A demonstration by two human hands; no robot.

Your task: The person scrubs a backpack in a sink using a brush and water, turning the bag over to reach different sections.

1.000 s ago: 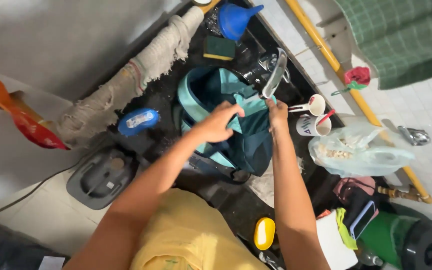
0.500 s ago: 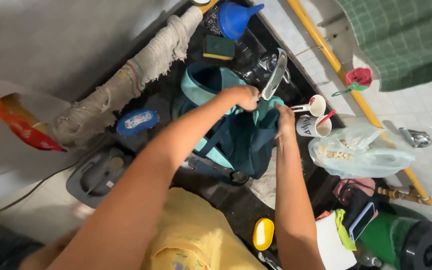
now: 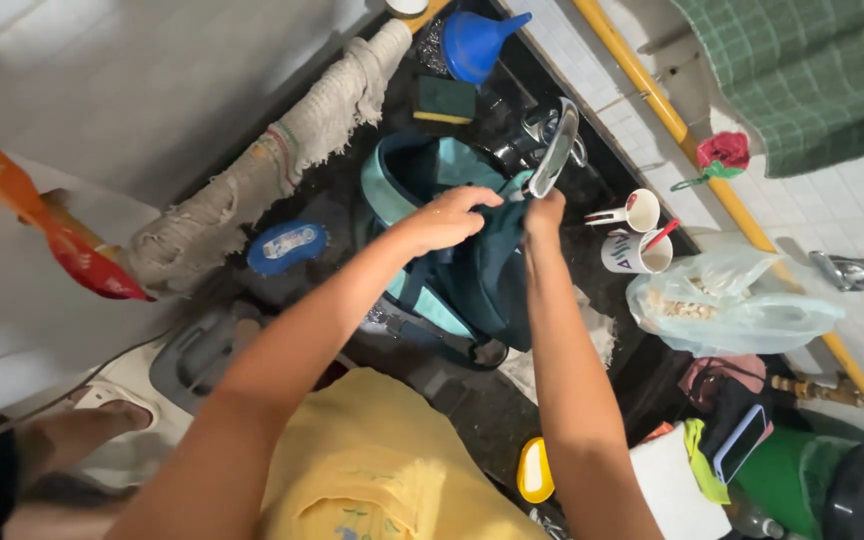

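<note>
gripping the top edge of the teal backpack (image 3: 472, 280), the left hand (image 3: 449, 218) and right hand (image 3: 544, 212) are both clenched on its fabric just under the chrome tap (image 3: 554, 150). the backpack lies in the dark sink (image 3: 352, 215), beside the white mugs (image 3: 637, 235).
</note>
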